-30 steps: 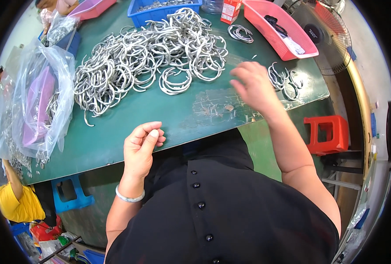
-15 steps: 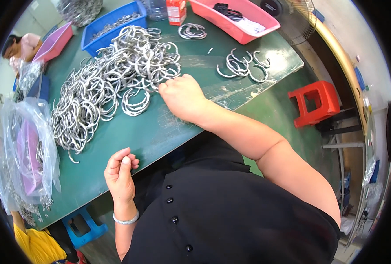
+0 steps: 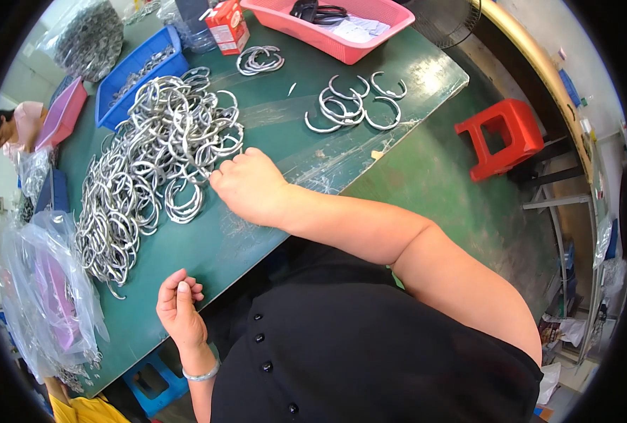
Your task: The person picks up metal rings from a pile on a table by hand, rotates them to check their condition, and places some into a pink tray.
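A big heap of silvery open bangles (image 3: 141, 166) covers the left half of the green table (image 3: 257, 134). My right hand (image 3: 250, 187) is at the heap's right edge, knuckles up, fingers curled down beside the nearest bangles. Its back hides the fingertips and whatever they hold. By the table's front edge my left hand (image 3: 179, 303) hovers, closed loosely with the thumb against the curled fingers; nothing shows in it. A few stacked bangles (image 3: 184, 203) lie at the heap's near side, left of my right hand. Several loose bangles (image 3: 345, 106) are spread at the right, and a small stack (image 3: 260, 60) lies farther back.
Along the back stand a blue bin (image 3: 109, 106) of metal pieces, a red-and-white carton (image 3: 227, 28) and a pink basket (image 3: 359, 49). Clear plastic bags (image 3: 52, 296) crowd the left end. A red stool (image 3: 504, 137) stands right; a blue stool (image 3: 160, 384) is below. A co-worker sits far left.
The view has shifted, so the table contents appear farther left. Both hands keep nearly the same pose, my right one still at the heap's edge.
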`<act>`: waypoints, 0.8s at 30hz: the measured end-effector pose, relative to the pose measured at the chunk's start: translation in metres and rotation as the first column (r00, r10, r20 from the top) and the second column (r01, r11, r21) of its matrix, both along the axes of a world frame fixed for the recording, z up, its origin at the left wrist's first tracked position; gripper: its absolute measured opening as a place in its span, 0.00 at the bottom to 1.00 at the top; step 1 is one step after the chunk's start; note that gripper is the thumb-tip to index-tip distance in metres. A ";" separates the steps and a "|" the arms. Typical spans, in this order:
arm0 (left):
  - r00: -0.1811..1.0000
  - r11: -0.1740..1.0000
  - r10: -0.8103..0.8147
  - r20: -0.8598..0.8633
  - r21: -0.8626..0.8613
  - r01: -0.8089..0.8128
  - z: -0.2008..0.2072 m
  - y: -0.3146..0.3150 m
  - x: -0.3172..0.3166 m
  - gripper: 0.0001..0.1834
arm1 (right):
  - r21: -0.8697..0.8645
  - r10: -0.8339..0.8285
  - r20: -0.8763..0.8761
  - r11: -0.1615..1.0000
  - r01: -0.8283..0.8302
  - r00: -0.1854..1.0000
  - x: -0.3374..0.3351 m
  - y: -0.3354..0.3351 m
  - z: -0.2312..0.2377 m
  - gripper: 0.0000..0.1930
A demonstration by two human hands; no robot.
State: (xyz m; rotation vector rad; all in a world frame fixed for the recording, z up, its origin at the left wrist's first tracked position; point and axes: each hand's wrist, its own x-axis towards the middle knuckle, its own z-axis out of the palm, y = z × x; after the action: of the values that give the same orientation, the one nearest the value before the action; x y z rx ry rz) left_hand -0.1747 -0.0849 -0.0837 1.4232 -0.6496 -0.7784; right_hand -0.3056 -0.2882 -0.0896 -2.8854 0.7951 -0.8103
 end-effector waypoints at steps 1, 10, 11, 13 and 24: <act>1.000 1.000 0.010 0.009 0.023 -0.010 0.001 -0.002 -0.001 0.08 | 0.025 0.006 0.010 1.000 -0.006 1.000 -0.001 -0.001 -0.001 0.02; 0.996 0.995 -0.005 0.094 0.099 -0.005 0.002 -0.021 -0.003 0.09 | 0.111 0.064 0.115 0.991 -0.076 0.991 -0.009 0.002 0.001 0.03; 0.995 0.994 -0.004 0.101 0.113 -0.008 0.002 -0.023 -0.002 0.09 | 0.113 0.063 0.116 0.991 -0.077 0.991 -0.009 0.003 0.001 0.03; 0.994 0.991 -0.001 0.109 0.130 -0.014 0.002 -0.026 -0.003 0.09 | 0.122 0.081 0.147 0.988 -0.099 0.986 -0.010 0.003 0.001 0.03; 0.982 0.984 0.048 0.182 0.161 -0.078 0.001 -0.037 -0.003 0.08 | 0.160 0.131 0.191 0.974 -0.162 0.973 -0.013 0.005 0.002 0.05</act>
State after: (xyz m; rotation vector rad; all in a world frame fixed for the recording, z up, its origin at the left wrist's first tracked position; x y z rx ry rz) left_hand -0.1776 -0.1217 -0.0827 1.6732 -0.6838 -0.6729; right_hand -0.3184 -0.2831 -0.0871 -2.6349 0.5934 -0.9174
